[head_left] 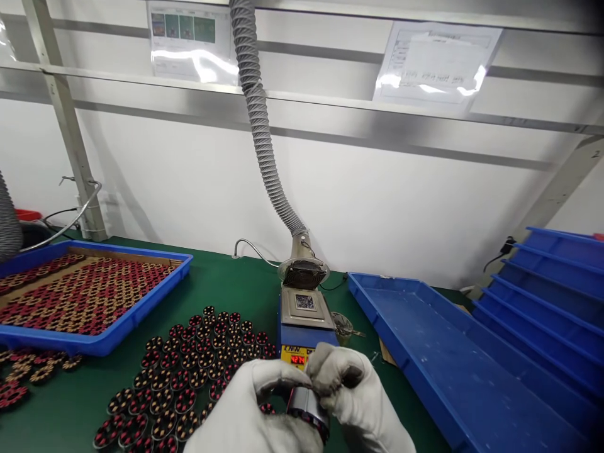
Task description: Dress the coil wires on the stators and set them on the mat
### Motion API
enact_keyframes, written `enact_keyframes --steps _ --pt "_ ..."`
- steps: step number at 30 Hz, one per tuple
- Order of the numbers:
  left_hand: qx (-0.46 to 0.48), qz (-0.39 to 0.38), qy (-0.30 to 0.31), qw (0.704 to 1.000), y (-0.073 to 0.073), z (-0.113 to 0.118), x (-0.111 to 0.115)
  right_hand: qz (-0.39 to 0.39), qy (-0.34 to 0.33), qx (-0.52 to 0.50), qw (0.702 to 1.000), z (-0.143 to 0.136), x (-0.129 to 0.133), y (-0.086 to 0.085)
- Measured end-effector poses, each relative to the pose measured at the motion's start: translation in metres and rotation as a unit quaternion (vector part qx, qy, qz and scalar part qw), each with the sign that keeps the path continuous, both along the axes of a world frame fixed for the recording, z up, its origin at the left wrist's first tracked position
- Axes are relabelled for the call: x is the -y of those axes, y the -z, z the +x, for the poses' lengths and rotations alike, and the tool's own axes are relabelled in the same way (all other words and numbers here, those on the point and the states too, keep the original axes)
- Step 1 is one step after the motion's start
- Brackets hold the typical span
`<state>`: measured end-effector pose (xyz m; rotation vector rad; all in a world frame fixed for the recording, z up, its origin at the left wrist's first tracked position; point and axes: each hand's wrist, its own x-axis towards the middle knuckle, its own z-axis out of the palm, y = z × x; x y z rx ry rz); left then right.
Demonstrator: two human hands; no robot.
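Observation:
My left hand (255, 412), in a white glove, is wrapped round a short metal cylinder (306, 406) with a dark rim, low in the middle of the head view. At the top of that cylinder, my right hand (344, 384), also gloved, has its fingers pinched together; whatever lies between them is hidden. Just beyond both hands stands a blue solder pot (302, 314) with a red digital display and a square metal top. Many round black-rimmed parts (189, 358) with red or tan segments lie to the left of my hands.
A blue tray (108, 340) full of red and tan round parts is at the left. On the right are a large blue tray (448, 371) and stacked blue trays (557, 302). A grey duct (264, 138) hangs above the pot, with a small strainer (343, 324) beside it.

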<state>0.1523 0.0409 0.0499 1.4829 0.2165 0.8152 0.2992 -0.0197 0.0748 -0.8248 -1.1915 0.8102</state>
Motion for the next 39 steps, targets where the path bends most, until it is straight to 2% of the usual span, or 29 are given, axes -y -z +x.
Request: enact_keyframes --steps 1,2,3,5,6,7,8,9,10,12,14,15,17,22,24,26,28,29,31,34,37,39 --pt "0.004 0.078 -0.046 0.996 -0.005 0.002 0.0 0.034 0.029 -0.003 0.999 -0.003 -0.002 0.001" --pt "0.015 0.18 -0.105 0.978 -0.011 0.004 -0.001 0.07 0.071 -0.01 0.995 -0.006 -0.003 0.002" --pt "0.029 0.29 -0.172 0.941 -0.016 0.005 -0.001 0.1 0.117 -0.027 0.988 -0.008 -0.004 0.002" --pt "0.038 0.474 -0.283 0.833 -0.024 0.004 -0.003 0.138 0.216 -0.088 0.963 -0.009 -0.003 0.004" --pt "0.037 0.53 -0.319 0.785 -0.026 0.002 -0.005 0.146 0.265 -0.122 0.945 -0.008 -0.002 0.005" --pt "0.031 0.563 -0.344 0.75 -0.027 0.0 -0.006 0.15 0.307 -0.148 0.928 -0.007 0.0 0.005" --pt "0.018 0.581 -0.362 0.729 -0.027 -0.003 -0.007 0.146 0.331 -0.155 0.919 -0.006 0.001 0.006" --pt "0.007 0.593 -0.371 0.715 -0.027 -0.005 -0.008 0.127 0.328 -0.145 0.925 -0.005 0.001 0.006" --pt "-0.001 0.601 -0.377 0.704 -0.027 -0.007 -0.009 0.095 0.298 -0.131 0.941 -0.006 0.0 0.005" --pt "-0.011 0.609 -0.387 0.692 -0.026 -0.01 -0.011 -0.003 0.167 -0.121 0.978 -0.012 -0.003 0.004" --pt "-0.012 0.607 -0.388 0.693 -0.027 -0.011 -0.012 -0.076 0.047 -0.148 0.985 -0.022 -0.009 0.001" --pt "-0.014 0.601 -0.383 0.701 -0.028 -0.011 -0.012 -0.089 0.018 -0.169 0.981 -0.026 -0.011 0.0" --pt "-0.017 0.582 -0.351 0.733 -0.031 -0.013 -0.014 -0.091 0.003 -0.204 0.975 -0.033 -0.013 -0.002" --pt "0.022 0.493 -0.238 0.837 -0.034 -0.017 -0.025 -0.104 -0.019 -0.258 0.96 -0.038 -0.014 -0.003" --pt "0.062 0.413 -0.211 0.884 -0.031 -0.017 -0.027 -0.115 -0.034 -0.269 0.956 -0.037 -0.014 0.0" --pt "0.083 0.266 -0.203 0.939 -0.03 -0.017 -0.028 -0.118 -0.037 -0.27 0.955 -0.035 -0.015 0.004" --pt "0.087 0.114 -0.226 0.964 -0.03 -0.018 -0.027 -0.131 -0.049 -0.279 0.95 -0.033 -0.015 0.008" --pt "0.078 0.074 -0.24 0.965 -0.031 -0.019 -0.026 -0.142 -0.064 -0.292 0.944 -0.031 -0.015 0.009" --pt "0.044 0.095 -0.236 0.966 -0.035 -0.021 -0.023 -0.16 -0.103 -0.329 0.925 -0.031 -0.014 0.01" --pt "-0.019 0.246 -0.183 0.952 -0.039 -0.021 -0.02 -0.168 -0.148 -0.369 0.902 -0.034 -0.012 0.007" --pt "0.0 0.352 -0.195 0.915 -0.036 -0.018 -0.022 -0.167 -0.155 -0.371 0.9 -0.037 -0.013 0.005" --pt "0.028 0.366 -0.198 0.909 -0.032 -0.017 -0.025 -0.173 -0.152 -0.368 0.901 -0.037 -0.017 0.007"
